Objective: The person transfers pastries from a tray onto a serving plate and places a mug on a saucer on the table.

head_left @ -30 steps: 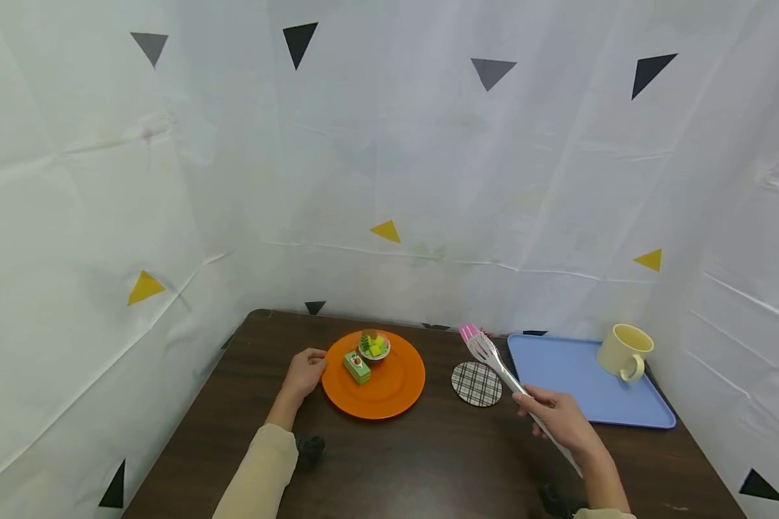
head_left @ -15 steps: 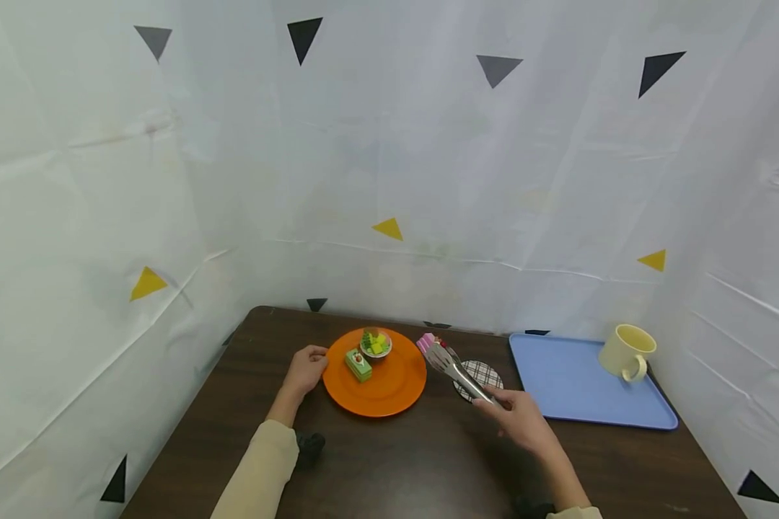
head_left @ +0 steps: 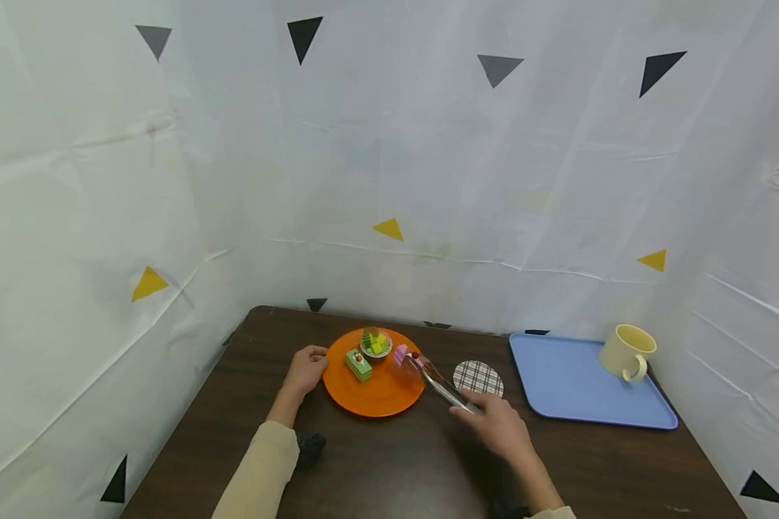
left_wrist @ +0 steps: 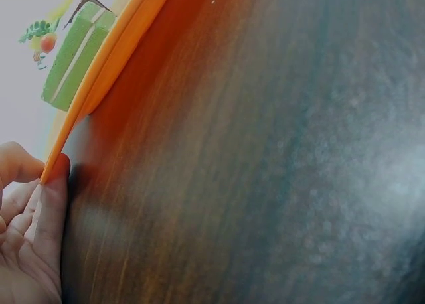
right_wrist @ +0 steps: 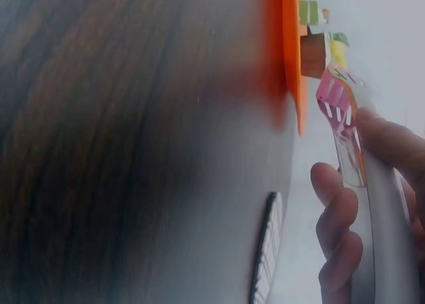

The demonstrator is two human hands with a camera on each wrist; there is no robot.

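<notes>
My left hand (head_left: pixel 306 370) pinches the left rim of an orange plate (head_left: pixel 379 398); in the left wrist view the thumb lies over the rim (left_wrist: pixel 83 105) and fingers are beneath. My right hand (head_left: pixel 498 427) grips metal tongs (head_left: pixel 446 392), whose slotted ends hold a pink cake slice (head_left: pixel 399 354) topped with a red berry. That slice hangs over the plate's right side, and in the right wrist view a gap separates the pink slice (right_wrist: pixel 332 91) from the plate. On the plate are a green cake slice (head_left: pixel 358 365) and a small cup of yellow and green pieces (head_left: pixel 376 344).
Right of the plate lies a round checked coaster (head_left: pixel 478 378), close to my right hand. A blue tray (head_left: pixel 571 393) with a yellow mug (head_left: pixel 619 353) stands at the right. White sheeting (head_left: pixel 337 180) rises behind the dark wooden table (head_left: pixel 363 468).
My right hand has moved left with the tongs and pink cake slice, from near the tray and coaster to over the plate's right side. My left hand stays at the plate's rim.
</notes>
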